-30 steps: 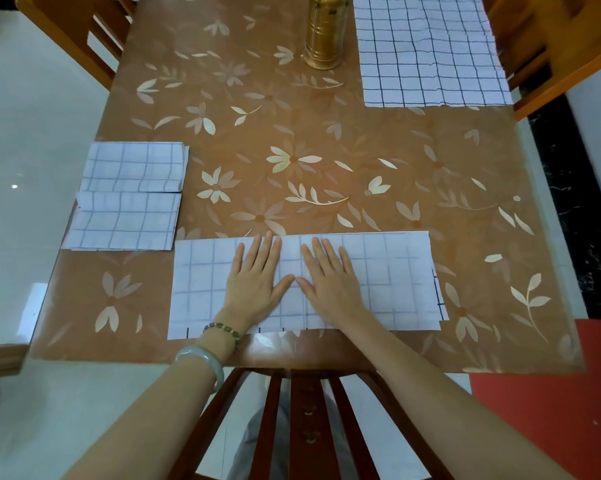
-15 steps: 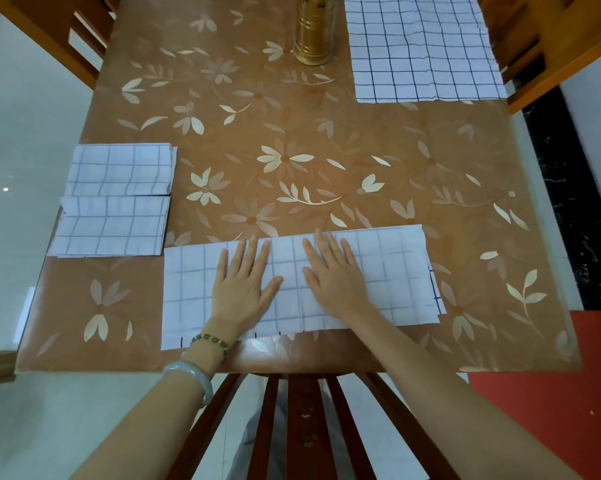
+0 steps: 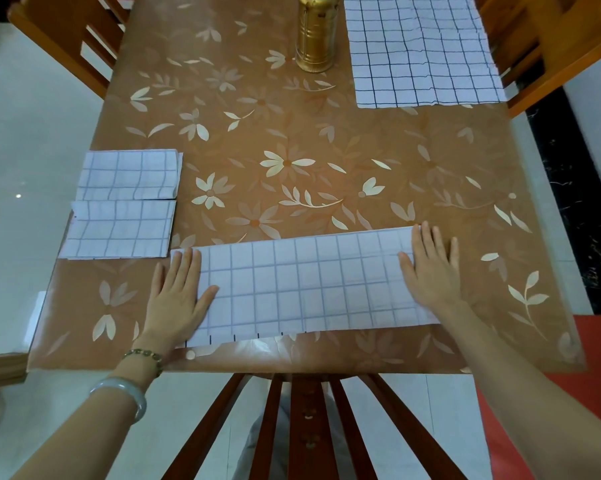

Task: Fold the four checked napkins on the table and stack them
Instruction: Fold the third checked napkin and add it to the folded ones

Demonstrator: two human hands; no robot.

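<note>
A white checked napkin (image 3: 306, 285), folded into a long strip, lies along the near edge of the table. My left hand (image 3: 177, 296) rests flat on its left end, fingers spread. My right hand (image 3: 430, 271) presses flat on its right end. Two small folded napkins sit side by side at the left edge, one farther (image 3: 129, 174) and one nearer (image 3: 119, 230), not stacked. An unfolded checked napkin (image 3: 420, 50) lies spread out at the far right corner.
A gold metal canister (image 3: 315, 32) stands at the far middle, beside the unfolded napkin. The table (image 3: 292, 140) has a brown floral cover. Wooden chairs stand at the far left (image 3: 67, 39), far right (image 3: 551, 46) and right below me (image 3: 306, 427).
Both hands have slid apart from the middle of the strip to its two ends, smoothing it flat. The camera has shifted slightly.
</note>
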